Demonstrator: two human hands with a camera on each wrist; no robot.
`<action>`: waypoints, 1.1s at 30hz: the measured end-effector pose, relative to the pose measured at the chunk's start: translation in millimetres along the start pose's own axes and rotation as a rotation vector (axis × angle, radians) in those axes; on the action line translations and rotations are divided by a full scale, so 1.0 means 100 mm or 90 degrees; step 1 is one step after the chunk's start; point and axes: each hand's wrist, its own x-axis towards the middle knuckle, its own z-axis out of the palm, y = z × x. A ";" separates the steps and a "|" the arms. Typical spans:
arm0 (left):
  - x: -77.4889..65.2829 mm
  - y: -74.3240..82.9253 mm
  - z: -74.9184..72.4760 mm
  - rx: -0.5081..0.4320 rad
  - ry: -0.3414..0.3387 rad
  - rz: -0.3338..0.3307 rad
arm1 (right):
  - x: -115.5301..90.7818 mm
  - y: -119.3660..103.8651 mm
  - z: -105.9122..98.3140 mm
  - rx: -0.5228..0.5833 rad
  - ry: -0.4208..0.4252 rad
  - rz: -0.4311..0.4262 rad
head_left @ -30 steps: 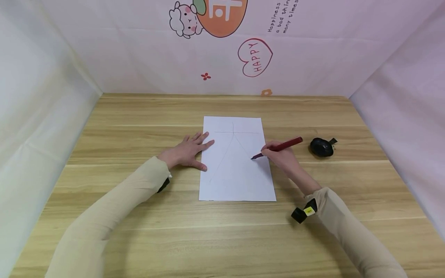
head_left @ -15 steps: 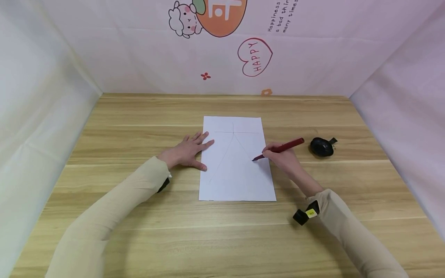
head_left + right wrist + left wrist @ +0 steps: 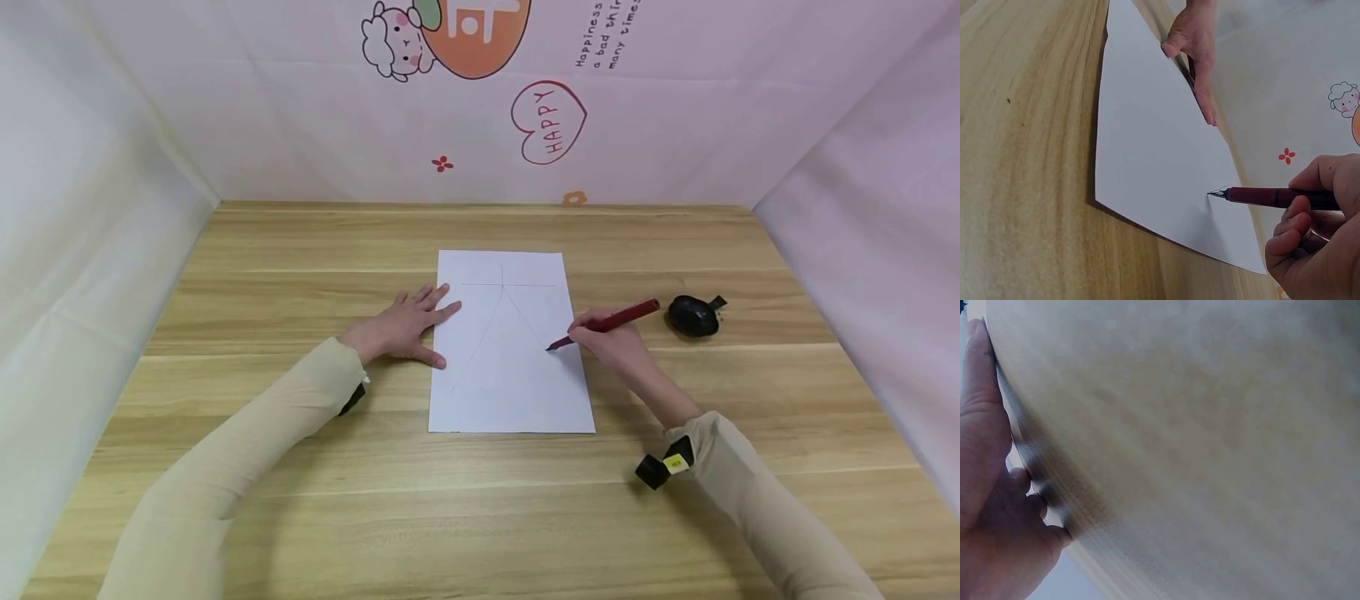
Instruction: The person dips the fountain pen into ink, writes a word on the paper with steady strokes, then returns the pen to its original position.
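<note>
A white sheet of paper (image 3: 510,392) lies on the wooden table, bearing a thin vertical stroke, a horizontal line and two slanting lines that spread downward. My right hand (image 3: 617,343) pinches a dark red fountain pen (image 3: 626,315) at the sheet's right side. In the right wrist view, the metal nib of the fountain pen (image 3: 1260,196) meets the paper, at the lower end of the right slanting line. My left hand (image 3: 405,327) lies flat with fingers spread, thumb and fingertips over the paper's left edge. The left wrist view shows this left hand (image 3: 991,462) from the side, against the table.
A small shiny black object (image 3: 693,317) with a short tab sits on the table (image 3: 337,517), right of the paper. White cloth (image 3: 300,125) with printed cartoons stands behind the table, and plain cloth hangs at both sides.
My right hand and the fountain pen have moved slightly down and to the right, and the right slanting line has grown longer. My left hand stays in place.
</note>
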 end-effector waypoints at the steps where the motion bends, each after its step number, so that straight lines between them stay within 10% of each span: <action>1: 0.00 0.00 0.00 0.000 0.002 0.001 | 0.00 0.00 0.00 -0.002 0.000 -0.001; 33: 0.00 -0.01 0.01 -0.015 -0.002 0.003 | -0.08 0.00 -0.05 -0.011 -0.022 -0.014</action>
